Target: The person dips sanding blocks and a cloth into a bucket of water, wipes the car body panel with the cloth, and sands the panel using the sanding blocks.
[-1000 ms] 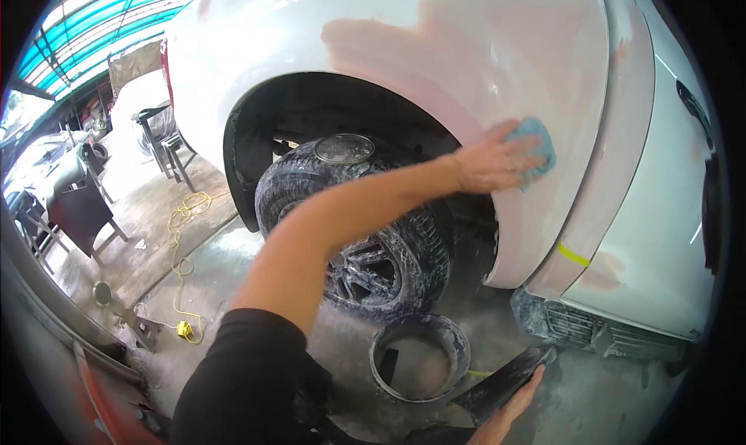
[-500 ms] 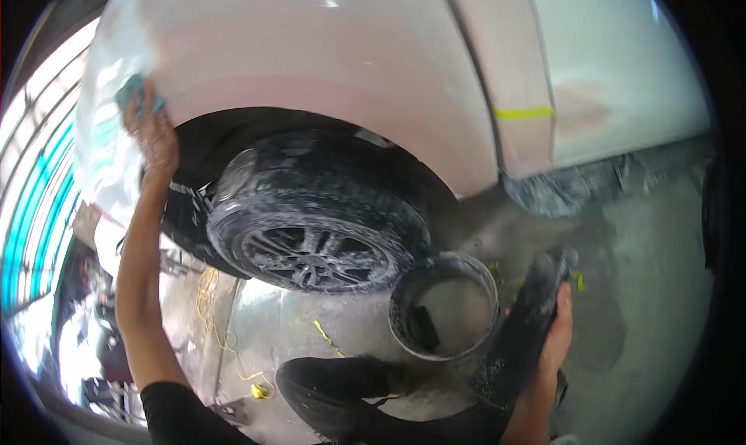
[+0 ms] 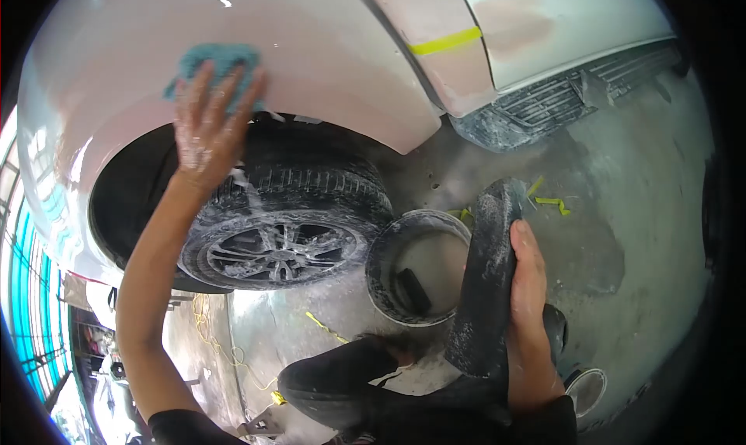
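Observation:
My left hand (image 3: 211, 130) presses a blue-green cloth (image 3: 221, 63) flat against the car's pale fender (image 3: 326, 64), just above the wheel arch. White residue shows on the back of this hand. Lower right, my right hand (image 3: 528, 278) is wrapped round a long black sanding block (image 3: 488, 282) covered in whitish dust. The thumb lies along its right edge, and most of the fingers are hidden behind it. Between the wheel and this block stands a round bucket (image 3: 374, 278) of cloudy liquid, with a small black block (image 3: 413, 291) inside.
Below the fender is a dusty tyre and wheel (image 3: 284, 251). Yellow tape (image 3: 447, 41) crosses the panel gap area. Tape scraps (image 3: 553, 204) and a yellow cord (image 3: 203, 321) lie on the wet floor. A small round container (image 3: 587, 391) stands lower right. My bent leg (image 3: 334, 383) is below.
My left hand and the cloth have slid right across the fender, from its far left to above the wheel arch. The view has shifted. The sanding block stays in my right hand, more upright.

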A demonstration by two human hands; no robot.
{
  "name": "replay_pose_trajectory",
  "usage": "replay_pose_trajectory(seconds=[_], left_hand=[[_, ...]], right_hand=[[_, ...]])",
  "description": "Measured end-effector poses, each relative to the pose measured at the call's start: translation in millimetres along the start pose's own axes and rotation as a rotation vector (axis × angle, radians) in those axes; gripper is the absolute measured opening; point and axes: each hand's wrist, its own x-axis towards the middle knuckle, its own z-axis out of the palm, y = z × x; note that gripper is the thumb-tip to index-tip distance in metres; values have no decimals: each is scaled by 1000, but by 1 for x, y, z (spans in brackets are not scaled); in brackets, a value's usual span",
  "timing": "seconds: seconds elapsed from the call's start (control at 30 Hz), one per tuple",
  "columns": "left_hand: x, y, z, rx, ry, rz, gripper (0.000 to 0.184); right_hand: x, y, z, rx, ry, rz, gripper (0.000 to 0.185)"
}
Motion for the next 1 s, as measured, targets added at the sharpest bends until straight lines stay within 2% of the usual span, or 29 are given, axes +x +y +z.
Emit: replay_pose_trajectory(seconds=[0.2,0.43,0.63,0.7,0.83,1.0], left_hand=[[36,104,44,-116,-138,292,60],[57,213,94,-35,-294,504,59],[73,273,131,120,-308,638,59],[78,291,141,114,-373,693,57],[78,293,146,1,-390,745,42],[74,252,113,-157,-411,731,40]], right_hand=[[-3,-9,-3,66,-20,21,38],[-10,-36,-13,117,-15,51,36],[-11,-48,-31,151,5,39,36],[-11,-49,-36,135,3,24,36],[-9,-42,-41,151,58,-3,39],[-15,-51,-38,104,21,-32,44]])
